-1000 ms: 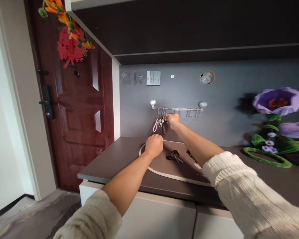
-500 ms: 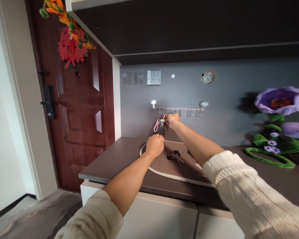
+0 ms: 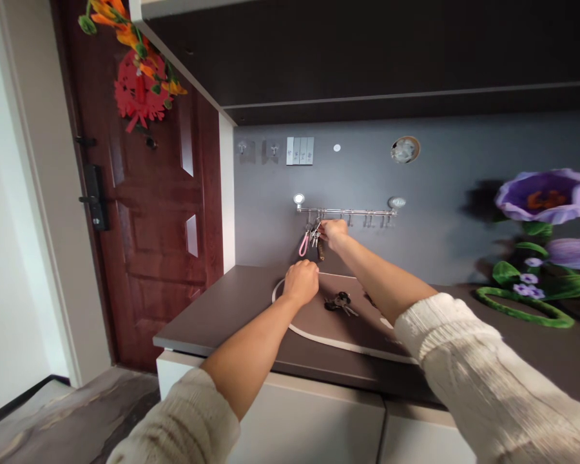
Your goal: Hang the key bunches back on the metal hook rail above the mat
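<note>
Head cam, facing fwd/down over both hands [image 3: 301, 282] [image 3: 334, 232] twd wall [image 3: 265, 212].

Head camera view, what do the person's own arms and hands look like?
The left sleeve and right sleeve are cream, textured knits; the right one ends in a thick cuff. The left hand and right hand are bare, with no gloves or jewellery visible.
</note>
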{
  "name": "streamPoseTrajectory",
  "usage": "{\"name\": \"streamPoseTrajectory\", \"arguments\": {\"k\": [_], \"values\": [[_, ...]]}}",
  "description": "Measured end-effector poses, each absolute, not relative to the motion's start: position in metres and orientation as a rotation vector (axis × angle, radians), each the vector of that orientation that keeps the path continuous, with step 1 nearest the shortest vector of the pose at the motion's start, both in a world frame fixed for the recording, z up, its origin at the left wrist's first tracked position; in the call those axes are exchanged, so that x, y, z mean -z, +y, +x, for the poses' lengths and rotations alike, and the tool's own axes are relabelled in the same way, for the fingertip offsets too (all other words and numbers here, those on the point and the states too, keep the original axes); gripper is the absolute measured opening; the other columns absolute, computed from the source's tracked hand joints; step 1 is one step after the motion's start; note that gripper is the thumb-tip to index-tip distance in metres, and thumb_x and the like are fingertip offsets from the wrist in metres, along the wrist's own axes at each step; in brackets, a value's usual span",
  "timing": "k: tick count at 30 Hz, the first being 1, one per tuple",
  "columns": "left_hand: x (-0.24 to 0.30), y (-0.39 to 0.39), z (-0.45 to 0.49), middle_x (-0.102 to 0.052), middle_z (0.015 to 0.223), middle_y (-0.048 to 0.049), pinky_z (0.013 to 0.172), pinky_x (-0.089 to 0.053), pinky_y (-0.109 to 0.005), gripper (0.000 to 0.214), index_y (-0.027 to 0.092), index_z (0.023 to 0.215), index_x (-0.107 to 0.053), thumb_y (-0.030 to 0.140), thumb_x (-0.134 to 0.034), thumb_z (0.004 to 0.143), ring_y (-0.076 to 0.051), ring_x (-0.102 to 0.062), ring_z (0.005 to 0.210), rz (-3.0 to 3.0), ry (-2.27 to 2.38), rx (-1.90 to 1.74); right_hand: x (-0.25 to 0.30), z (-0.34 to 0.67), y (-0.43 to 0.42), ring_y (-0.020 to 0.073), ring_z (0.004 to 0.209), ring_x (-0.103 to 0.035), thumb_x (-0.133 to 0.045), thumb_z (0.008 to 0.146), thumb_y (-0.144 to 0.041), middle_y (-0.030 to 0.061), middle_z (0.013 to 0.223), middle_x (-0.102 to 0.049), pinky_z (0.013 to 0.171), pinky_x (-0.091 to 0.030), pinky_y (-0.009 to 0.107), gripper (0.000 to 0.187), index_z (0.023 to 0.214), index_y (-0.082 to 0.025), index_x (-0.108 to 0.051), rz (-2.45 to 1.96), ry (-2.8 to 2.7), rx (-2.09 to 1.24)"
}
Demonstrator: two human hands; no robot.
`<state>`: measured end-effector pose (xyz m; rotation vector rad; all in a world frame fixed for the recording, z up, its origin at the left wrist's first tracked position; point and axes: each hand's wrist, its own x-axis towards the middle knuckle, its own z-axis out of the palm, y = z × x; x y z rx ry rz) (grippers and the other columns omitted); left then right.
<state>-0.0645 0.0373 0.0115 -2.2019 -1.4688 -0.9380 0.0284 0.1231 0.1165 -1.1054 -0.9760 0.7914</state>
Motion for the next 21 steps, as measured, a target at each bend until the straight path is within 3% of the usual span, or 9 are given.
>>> {"name": "streamPoseTrajectory", "arguments": {"k": [10,21], "values": [[-0.013,0.035,-0.065,-0.06,0.092,-0.0066,0.081,-0.041,-0.03,0.03,0.017,0.086,-0.059,0.022,-0.03,0.088,-0.017,-0.054,0.089,-2.21,-1.496,0.93,-0.114,0.031,0.123,0.0072,0.046,-0.052,-0.047,0.073,-0.007,-0.0027,0.049,-0.05,0.047,-0.047,0.017,0.015,0.061,-0.015,-0.051,-1.066,-0.901,-0.848],[-0.013,0.035,-0.065,-0.06,0.092,-0.007,0.081,-0.041,-0.03,0.03,0.017,0.086,-0.059,0.022,-0.029,0.087,-0.017,-0.054,0.09,-2.215,-1.505,0.943,-0.106,0.036,0.133,0.0109,0.053,-0.058,-0.049,0.074,-0.011,0.0023,0.058,-0.058,0.052,-0.048,0.02,0.009,0.069,-0.013,-0.057,-1.166,-1.035,-0.722]]}}
